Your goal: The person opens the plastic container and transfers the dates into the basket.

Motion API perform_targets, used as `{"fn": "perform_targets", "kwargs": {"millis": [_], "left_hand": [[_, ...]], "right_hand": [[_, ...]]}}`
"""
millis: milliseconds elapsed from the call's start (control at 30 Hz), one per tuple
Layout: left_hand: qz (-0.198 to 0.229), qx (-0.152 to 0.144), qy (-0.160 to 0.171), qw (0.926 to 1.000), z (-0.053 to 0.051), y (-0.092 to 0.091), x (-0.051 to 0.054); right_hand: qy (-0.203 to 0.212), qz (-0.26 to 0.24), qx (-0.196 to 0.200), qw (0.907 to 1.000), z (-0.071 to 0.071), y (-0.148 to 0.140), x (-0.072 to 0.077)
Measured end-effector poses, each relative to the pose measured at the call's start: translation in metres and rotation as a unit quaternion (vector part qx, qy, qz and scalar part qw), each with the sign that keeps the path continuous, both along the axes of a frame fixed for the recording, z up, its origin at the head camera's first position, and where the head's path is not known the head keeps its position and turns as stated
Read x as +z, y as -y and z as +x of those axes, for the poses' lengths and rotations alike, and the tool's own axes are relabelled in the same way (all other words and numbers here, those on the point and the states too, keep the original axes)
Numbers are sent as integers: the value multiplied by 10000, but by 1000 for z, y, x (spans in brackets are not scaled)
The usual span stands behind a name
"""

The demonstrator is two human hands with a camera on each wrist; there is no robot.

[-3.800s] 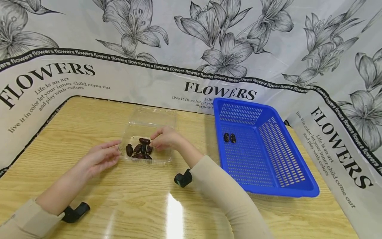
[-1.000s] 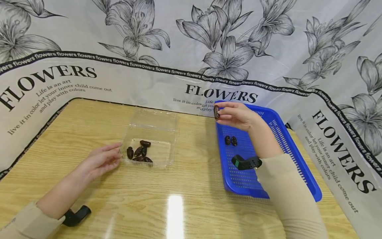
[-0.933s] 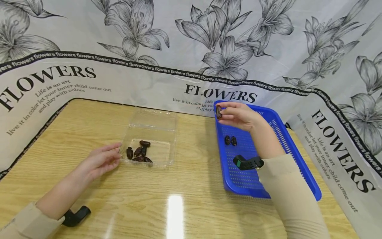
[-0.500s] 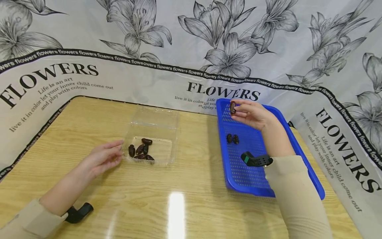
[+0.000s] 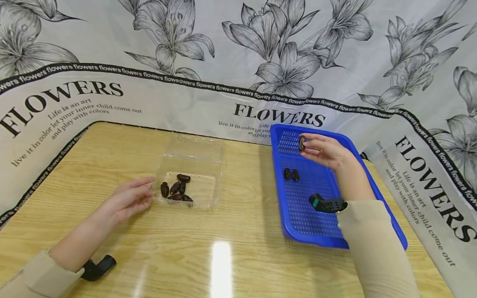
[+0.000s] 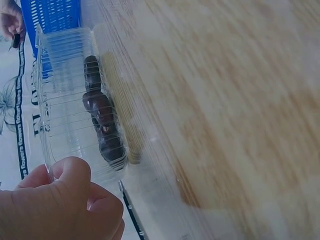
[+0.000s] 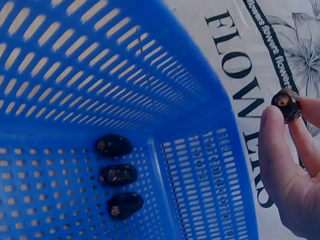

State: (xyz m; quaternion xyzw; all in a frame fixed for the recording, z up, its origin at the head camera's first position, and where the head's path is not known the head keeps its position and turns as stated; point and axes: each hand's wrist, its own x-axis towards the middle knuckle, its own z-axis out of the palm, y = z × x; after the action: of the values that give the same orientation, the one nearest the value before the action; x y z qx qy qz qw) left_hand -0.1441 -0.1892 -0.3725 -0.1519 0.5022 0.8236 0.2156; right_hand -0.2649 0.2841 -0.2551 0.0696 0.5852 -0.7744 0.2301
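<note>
My left hand pinches the left edge of an open clear plastic box; in the left wrist view the thumb and fingers hold its rim. Several dark brown dates lie in the box, mostly toward its left side. Above the back part of a blue basket, my right hand holds one date between thumb and fingertips. The right wrist view shows three dates side by side on the basket floor, the middle one among them; the head view shows only two.
The basket stands on the right of the wooden table, the box left of centre. A white curtain with flower drawings hangs behind and beside the table. Bare tabletop lies between box and basket.
From the box, my right hand has carried a date rightward to the basket and, over the last second, further right above it. My left hand has stayed at the box edge.
</note>
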Motion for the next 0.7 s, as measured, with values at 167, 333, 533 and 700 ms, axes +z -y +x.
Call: {"fn": "perform_targets", "kwargs": {"millis": [167, 333, 533, 700], "left_hand": [[2, 27, -3, 10000, 1, 1, -2], [-101, -65, -90, 9999, 0, 0, -2], [-128, -107, -89, 9998, 0, -2, -2], [-89, -12, -71, 9999, 1, -1, -1]], "right_hand": [[45, 211, -62, 9997, -1, -10, -10], [88, 607, -78, 9981, -4, -19, -24], [247, 1174, -14, 9928, -6, -26, -44], [235, 1611, 51, 9866, -7, -28, -55]]}}
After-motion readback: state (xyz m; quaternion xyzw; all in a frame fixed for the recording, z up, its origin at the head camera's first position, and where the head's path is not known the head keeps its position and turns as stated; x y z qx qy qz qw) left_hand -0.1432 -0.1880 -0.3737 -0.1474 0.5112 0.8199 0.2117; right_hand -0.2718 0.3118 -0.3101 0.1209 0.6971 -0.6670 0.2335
